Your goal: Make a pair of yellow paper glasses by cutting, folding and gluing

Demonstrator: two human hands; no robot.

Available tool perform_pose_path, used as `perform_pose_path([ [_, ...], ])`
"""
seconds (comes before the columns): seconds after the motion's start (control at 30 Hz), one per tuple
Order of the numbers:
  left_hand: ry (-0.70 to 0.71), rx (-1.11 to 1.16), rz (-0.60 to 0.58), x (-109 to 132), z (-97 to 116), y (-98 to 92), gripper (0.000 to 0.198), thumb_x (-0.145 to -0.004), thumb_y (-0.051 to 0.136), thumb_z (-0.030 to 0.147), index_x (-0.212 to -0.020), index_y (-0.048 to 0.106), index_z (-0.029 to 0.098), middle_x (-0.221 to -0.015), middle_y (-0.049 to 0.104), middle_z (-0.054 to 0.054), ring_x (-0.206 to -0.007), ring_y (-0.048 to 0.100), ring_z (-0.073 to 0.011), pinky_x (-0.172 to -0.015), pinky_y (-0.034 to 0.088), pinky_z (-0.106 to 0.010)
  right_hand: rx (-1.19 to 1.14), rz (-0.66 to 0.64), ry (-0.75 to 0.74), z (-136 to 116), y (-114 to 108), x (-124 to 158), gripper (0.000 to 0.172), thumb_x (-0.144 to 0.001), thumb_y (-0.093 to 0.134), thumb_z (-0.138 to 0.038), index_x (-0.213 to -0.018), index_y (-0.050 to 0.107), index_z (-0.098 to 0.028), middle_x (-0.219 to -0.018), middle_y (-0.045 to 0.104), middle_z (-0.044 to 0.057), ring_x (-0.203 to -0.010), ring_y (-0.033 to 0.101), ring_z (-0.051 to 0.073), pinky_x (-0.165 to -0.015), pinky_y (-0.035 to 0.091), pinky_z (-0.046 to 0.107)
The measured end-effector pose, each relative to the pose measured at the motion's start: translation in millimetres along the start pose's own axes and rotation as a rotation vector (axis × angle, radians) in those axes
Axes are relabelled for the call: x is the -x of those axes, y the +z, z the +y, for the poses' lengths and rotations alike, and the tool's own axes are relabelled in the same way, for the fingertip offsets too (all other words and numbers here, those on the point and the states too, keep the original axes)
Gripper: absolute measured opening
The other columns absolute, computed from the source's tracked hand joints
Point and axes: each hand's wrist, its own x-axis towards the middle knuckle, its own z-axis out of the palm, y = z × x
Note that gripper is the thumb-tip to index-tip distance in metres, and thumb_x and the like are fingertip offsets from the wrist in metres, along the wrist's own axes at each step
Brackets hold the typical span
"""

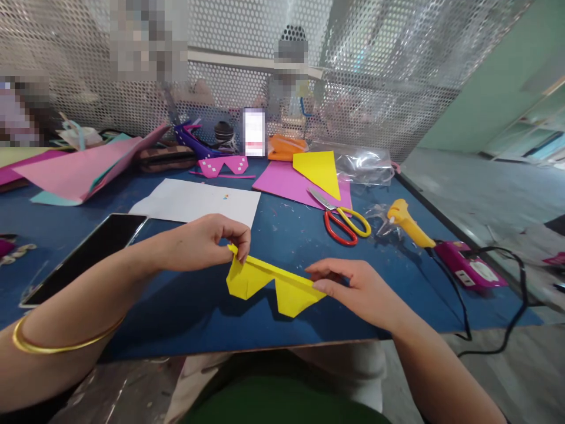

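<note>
A yellow foam-sheet glasses cutout (pixel 293 294) hangs just above the blue table near its front edge. Two lens shapes point down from its straight top strip. My left hand (pixel 216 238) pinches the strip's left end between thumb and fingers. At the other end, my right hand (pixel 353 285) has its thumb and fingers closed on the right corner. Finished-looking pink glasses (pixel 224 166) with white squares lie farther back. Scissors (pixel 338 219) with one red and one yellow handle rest behind my right hand, partly over pink and yellow sheets.
A yellow glue gun (pixel 410 222) and a magenta power strip (pixel 470 265) with black cables lie right. A dark phone (pixel 88 256) and white paper (pixel 200 200) are left. Behind stand a lit phone (pixel 253 132) and a perforated metal screen (pixel 229 35). Pink sheets (pixel 88 165) pile up left.
</note>
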Motion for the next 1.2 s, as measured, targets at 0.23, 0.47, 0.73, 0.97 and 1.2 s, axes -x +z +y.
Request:
perform_pose_path([
  [0.23,0.001,0.032,-0.032,-17.7,-9.1,-9.4,0.016,-0.058,0.047,0.016,-0.064,0.062,0.020,-0.067,0.066,0.001,-0.066,0.058,-0.0154,-0.066,0.044,-0.027,-0.161,-0.126,0.180,-10.9,17.2,2.5,0.009,-0.084,0.066,-0.029,-0.087,0.072,-0.024,-0.079,0.073,-0.003,-0.072,0.066,0.014,-0.067,0.052,0.025],
  [0.47,-0.075,-0.082,0.543,-17.1,-5.6,0.1,0.028,-0.076,0.055,0.018,-0.097,0.073,0.022,-0.091,0.075,-0.001,-0.082,0.068,-0.0170,-0.075,0.054,-0.030,-0.245,0.024,0.371,-13.6,35.2,4.6,0.014,-0.081,0.062,-0.034,-0.089,0.064,-0.022,-0.069,0.062,-0.005,-0.048,0.056,0.010,-0.050,0.047,0.024],
  [0.73,0.349,-0.609,0.763,26.4,25.3,101.1,0.023,-0.093,0.056,0.015,-0.112,0.069,0.017,-0.112,0.072,-0.005,-0.101,0.066,-0.0176,-0.089,0.052,-0.031,-0.266,0.174,0.322,-11.7,46.4,7.2,0.032,-0.082,0.061,-0.035,-0.111,0.059,-0.022,-0.064,0.052,-0.009,-0.048,0.056,0.011,-0.052,0.047,0.027],
  [0.97,0.400,-0.813,0.756,14.6,22.7,123.9,0.025,-0.094,0.059,0.018,-0.118,0.066,0.014,-0.117,0.072,-0.006,-0.102,0.066,-0.0217,-0.081,0.052,-0.035,-0.300,0.214,0.309,-13.7,52.1,8.9,0.038,-0.083,0.062,-0.033,-0.118,0.056,-0.021,-0.063,0.052,-0.008,-0.049,0.055,0.012,-0.052,0.046,0.028],
  [1.2,0.431,-0.831,0.583,11.1,22.5,125.3,0.029,-0.097,0.053,0.023,-0.120,0.065,0.011,-0.118,0.072,-0.007,-0.102,0.067,-0.0226,-0.082,0.055,-0.038,-0.236,0.259,0.320,-13.7,54.9,15.7,0.042,-0.086,0.063,-0.038,-0.124,0.054,-0.023,-0.067,0.058,-0.006,-0.056,0.059,0.015,-0.059,0.049,0.030],
])
